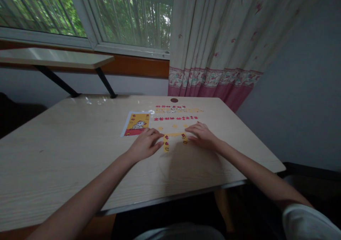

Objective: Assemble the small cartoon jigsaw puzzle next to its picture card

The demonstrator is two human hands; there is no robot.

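Joined yellow jigsaw puzzle pieces with red markings form a partial border on the table, with a left column, a top strip and a short right column. My left hand rests at the left column, thumb and index fingertips apart at its edge. At the right column is my right hand, fingers spread and curved beside the pieces. Neither hand visibly grips a piece. A few single yellow pieces lie just beyond the border. To the left, a printed picture shows a white cartoon animal on yellow and red.
Beyond the border, loose red pieces lie in a row, with yellow pieces and more red ones behind. A brown round disc sits near the table's back edge. A raised shelf stands back left; a curtain hangs behind.
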